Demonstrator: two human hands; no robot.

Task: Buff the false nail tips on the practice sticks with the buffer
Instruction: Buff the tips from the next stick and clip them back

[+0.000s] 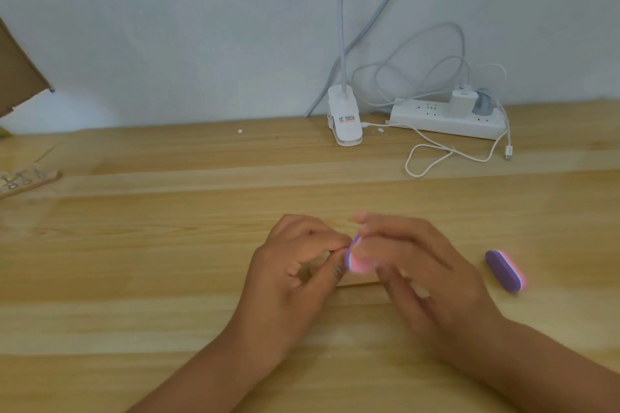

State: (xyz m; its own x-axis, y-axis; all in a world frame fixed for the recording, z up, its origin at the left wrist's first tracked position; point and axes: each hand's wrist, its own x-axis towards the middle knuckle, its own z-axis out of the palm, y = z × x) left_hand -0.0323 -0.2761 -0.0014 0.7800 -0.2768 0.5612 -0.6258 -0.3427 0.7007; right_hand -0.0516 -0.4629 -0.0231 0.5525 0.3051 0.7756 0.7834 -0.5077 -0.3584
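Straight in front of the clip lamp (345, 121), on the near part of the desk (167, 245), both hands meet. The right hand (419, 271), blurred, grips the pink and purple buffer (356, 260). The left hand (295, 265) curls, thumb and forefinger pinched at the buffer's edge; what they pinch I cannot tell. A second buffer (506, 270) lies front-right of the lamp, the practice sticks (30, 178) far left

Both forearms angle inward, hands nearly touching. The left hand (295, 265) curls, thumb and forefinger pinched on something hidden; the blurred right hand (426, 268) grips a buffer (356, 261) with its fingertips.
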